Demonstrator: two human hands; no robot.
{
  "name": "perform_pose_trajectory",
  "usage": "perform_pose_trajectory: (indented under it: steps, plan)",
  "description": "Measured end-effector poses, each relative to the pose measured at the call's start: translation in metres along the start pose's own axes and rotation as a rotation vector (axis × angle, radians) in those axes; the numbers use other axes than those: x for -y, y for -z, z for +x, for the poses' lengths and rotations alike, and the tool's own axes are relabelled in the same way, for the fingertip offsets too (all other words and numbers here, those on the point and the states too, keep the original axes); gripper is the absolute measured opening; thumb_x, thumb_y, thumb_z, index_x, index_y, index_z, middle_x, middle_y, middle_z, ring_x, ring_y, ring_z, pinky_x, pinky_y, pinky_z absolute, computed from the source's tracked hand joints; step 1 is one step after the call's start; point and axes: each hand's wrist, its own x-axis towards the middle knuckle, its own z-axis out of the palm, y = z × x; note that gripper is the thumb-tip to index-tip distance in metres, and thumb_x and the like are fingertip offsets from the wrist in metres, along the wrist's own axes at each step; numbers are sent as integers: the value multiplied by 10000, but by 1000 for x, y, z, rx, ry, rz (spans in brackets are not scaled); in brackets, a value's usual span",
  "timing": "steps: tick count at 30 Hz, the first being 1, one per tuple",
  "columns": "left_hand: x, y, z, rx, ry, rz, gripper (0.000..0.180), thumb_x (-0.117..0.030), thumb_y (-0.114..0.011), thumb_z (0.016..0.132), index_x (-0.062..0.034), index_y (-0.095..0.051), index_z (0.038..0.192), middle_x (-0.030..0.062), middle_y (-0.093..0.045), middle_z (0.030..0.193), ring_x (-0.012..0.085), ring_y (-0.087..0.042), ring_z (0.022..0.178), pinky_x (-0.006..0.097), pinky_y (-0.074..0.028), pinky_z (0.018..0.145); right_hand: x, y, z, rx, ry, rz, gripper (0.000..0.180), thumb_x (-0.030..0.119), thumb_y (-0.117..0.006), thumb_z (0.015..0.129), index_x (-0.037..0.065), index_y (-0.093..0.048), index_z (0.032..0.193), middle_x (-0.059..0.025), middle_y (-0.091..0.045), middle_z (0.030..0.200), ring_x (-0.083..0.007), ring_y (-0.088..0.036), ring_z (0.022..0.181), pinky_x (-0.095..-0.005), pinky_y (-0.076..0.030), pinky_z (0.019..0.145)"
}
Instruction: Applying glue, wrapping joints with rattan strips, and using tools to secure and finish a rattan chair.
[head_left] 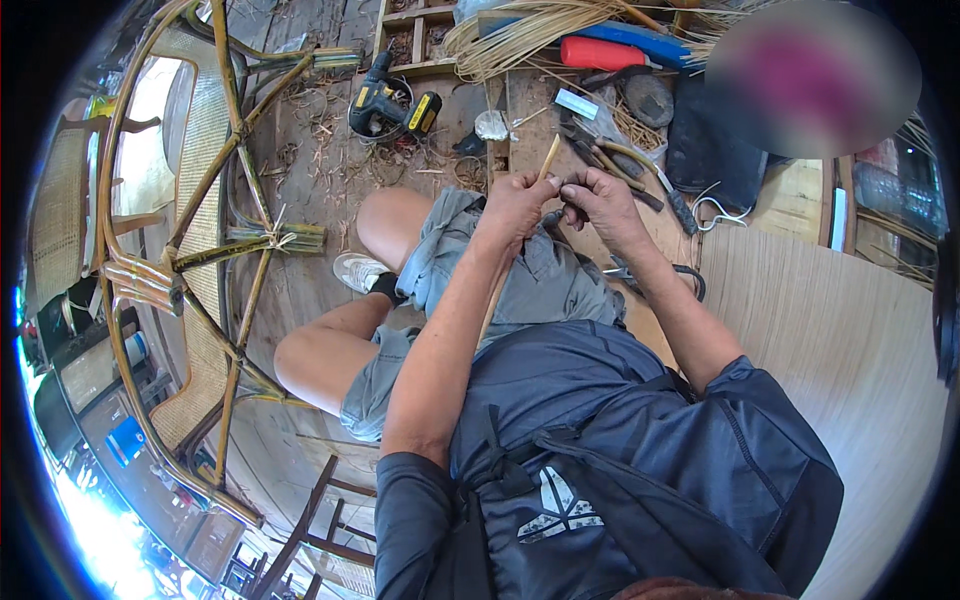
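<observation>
Just past the lap in grey shorts point(575, 290), a thin pale cane strip point(550, 158) is gripped in the left hand point(518, 208), fingers curled around it, with one end left poking out beyond the knuckles. Its middle is covered by that hand, and what looks like more of it point(494, 300) is glimpsed by the left forearm, though whether it's all one piece can't be told. The right hand point(603, 208) is held just beside, thumb and fingertips bunched together; something small and dark is half hidden there, and whether it's actually being pinched can't be made out. Near the right forearm, dark loop handles point(690, 283) are partly blocked by the arm, so the rest of that tool is kind of a mystery. A jumble of hand tools point(625, 168) is spread beyond the right hand, overlapped enough that they're hard to sort out. The cordless drill point(385, 105) can be seen easily, set over a round bowl point(362, 122) that's mostly covered by it. The bundle of cane strips point(500, 42) is cut off up top, and the upper right corner is lost to a blurred patch.
</observation>
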Motion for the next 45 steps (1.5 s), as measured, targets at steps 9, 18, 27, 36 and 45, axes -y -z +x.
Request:
perform_pose_trajectory:
  steps: [9, 18, 27, 36, 45]
  plan:
    - [14, 13, 0, -4, -114, 151, 223, -239, -554, 864, -33, -551, 780, -48, -422, 545, 40, -331, 419, 212, -249, 374, -12, 7, 12, -122, 35, -151, 119, 123, -529, 863, 17, -571, 895, -5, -561, 673, -67, -535, 552, -204, -423, 493]
    - [12, 12, -5, 1, -45, -34, 183, -203, -539, 872, -37, -502, 807, -14, -464, 639, 40, -345, 416, 192, -284, 350, -63, 39, 42, -238, 418, -963, 185, 95, -505, 830, 26, -574, 987, -189, -583, 840, -348, -568, 797, -346, -451, 698]
    - [4, 16, -13, 4, -97, -222, 188, -209, -549, 869, -32, -533, 810, -31, -435, 569, 37, -345, 405, 184, -281, 362, -49, 44, 9, -342, 273, -798, 184, 172, -555, 806, 45, -582, 937, -190, -591, 911, -353, -573, 865, -384, -462, 709]
    - [-16, 18, -42, -1, -303, -323, 211, -233, -585, 846, -34, -540, 793, 17, -547, 647, 34, -370, 395, 181, -328, 350, -37, -17, -23, -1, -164, -1157, 401, 306, -487, 839, 123, -445, 1194, -210, -579, 1052, -383, -550, 978, -450, -431, 794]
    - [-53, 98, -155, -526, -530, -177, 137, -198, -572, 864, -66, -551, 891, -8, -579, 698, 15, -405, 466, 157, -318, 399, -81, 29, 4, -83, 127, -445, 263, 234, -537, 847, 28, -575, 1006, -51, -560, 708, -144, -529, 597, -259, -417, 545]
